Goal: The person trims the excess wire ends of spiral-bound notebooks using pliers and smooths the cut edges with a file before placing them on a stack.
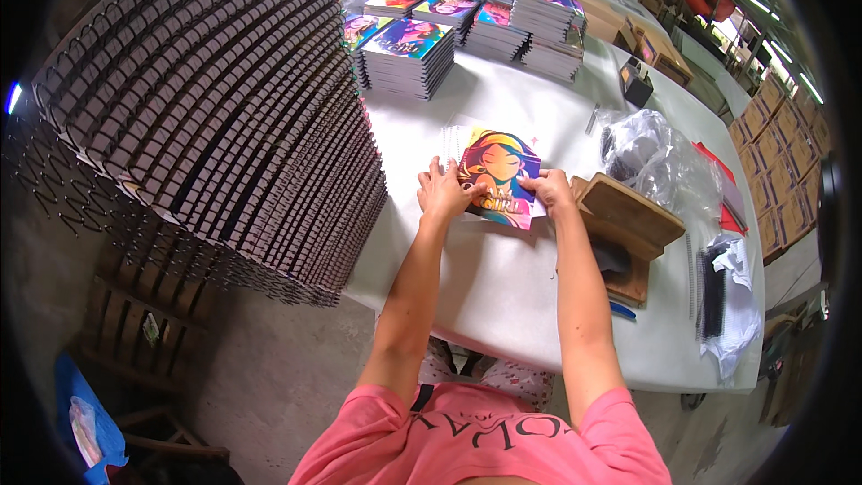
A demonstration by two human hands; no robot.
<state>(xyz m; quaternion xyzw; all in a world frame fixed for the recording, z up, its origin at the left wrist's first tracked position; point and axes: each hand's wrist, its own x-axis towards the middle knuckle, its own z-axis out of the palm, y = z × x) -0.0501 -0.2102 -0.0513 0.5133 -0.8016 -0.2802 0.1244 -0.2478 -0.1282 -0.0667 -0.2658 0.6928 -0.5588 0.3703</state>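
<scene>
1. Notebook [499,171] with an illustrated cover lies at the centre of the head view, on the white table [476,274], white sheets showing past its edges.
2. Left hand [443,190] spreads its fingers along the notebook's left side, thumb on the cover; right hand [549,189] has its thumb at the right edge, but I cannot tell whether its fingers pinch from below.
3. Judging progress, this copy looks unfinished, with cover and sheets not flush; whether a coil binds it is unclear.
4. Neat notebook piles [409,54], upper centre, seem done; the tall coil-edged stack [242,117], upper left, perhaps awaits handling.
</scene>
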